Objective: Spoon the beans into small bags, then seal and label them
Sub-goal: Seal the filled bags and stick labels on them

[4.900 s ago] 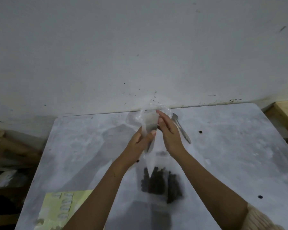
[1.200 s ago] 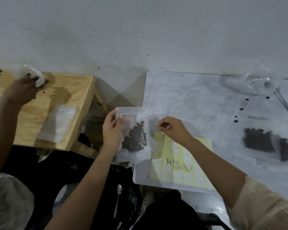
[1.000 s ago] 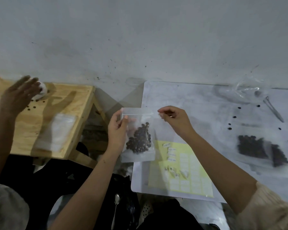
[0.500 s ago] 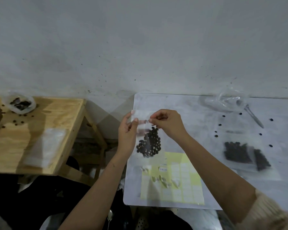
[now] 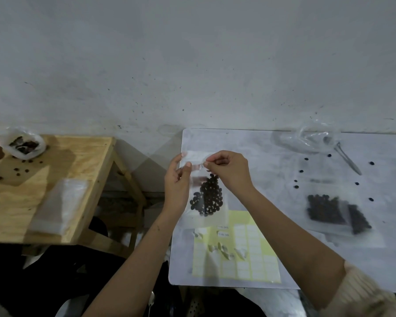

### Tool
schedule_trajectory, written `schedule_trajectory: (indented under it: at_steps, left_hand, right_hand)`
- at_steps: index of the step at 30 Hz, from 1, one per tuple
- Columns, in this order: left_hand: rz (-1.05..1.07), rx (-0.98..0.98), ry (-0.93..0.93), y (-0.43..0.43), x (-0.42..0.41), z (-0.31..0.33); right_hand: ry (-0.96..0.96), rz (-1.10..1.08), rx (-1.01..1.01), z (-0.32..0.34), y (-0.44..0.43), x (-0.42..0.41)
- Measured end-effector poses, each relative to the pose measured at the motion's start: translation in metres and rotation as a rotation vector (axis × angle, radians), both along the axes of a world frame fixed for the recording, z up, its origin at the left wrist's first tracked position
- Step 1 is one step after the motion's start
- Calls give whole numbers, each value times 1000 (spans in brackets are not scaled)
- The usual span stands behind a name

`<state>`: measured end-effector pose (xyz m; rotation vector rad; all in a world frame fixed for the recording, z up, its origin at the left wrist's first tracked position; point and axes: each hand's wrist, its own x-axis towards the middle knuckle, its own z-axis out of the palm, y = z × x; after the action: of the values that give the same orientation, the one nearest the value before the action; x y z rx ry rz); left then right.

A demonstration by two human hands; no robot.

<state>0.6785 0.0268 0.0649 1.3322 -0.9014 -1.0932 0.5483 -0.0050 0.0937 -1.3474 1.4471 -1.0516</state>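
Right hand [image 5: 229, 171] up from label sheet [image 5: 256, 255]; with left hand [image 5: 177, 186], pinches one bag [image 5: 206, 200].

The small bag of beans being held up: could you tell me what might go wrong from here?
The small bag hangs unsupported from the left hand, so the label pinched in the right hand may go on crooked. It hangs near the table edge; a slip could drop it floorward.

Left hand [image 5: 176, 186] holds bean bag [image 5: 206, 197]; right hand [image 5: 229, 171] pinches its top.
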Motion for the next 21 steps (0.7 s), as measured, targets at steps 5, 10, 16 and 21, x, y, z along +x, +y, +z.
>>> schedule_trajectory:
  at_steps: [5, 10, 16, 21]
  left_hand:
    - [5, -19, -8, -1, -1, 0]
    - [0, -23, -5, -3, 0, -1]
    - [-29, -21, -5, -3, 1, -1]
    - [-15, -59, -41, -4, 1, 1]
  right_hand:
    - [43, -25, -9, -1, 0, 4]
    - [47, -47, -5, -1, 0, 7]
    - [57, -51, -22, 0, -1, 8]
    - [91, -68, -54, -2, -1, 10]
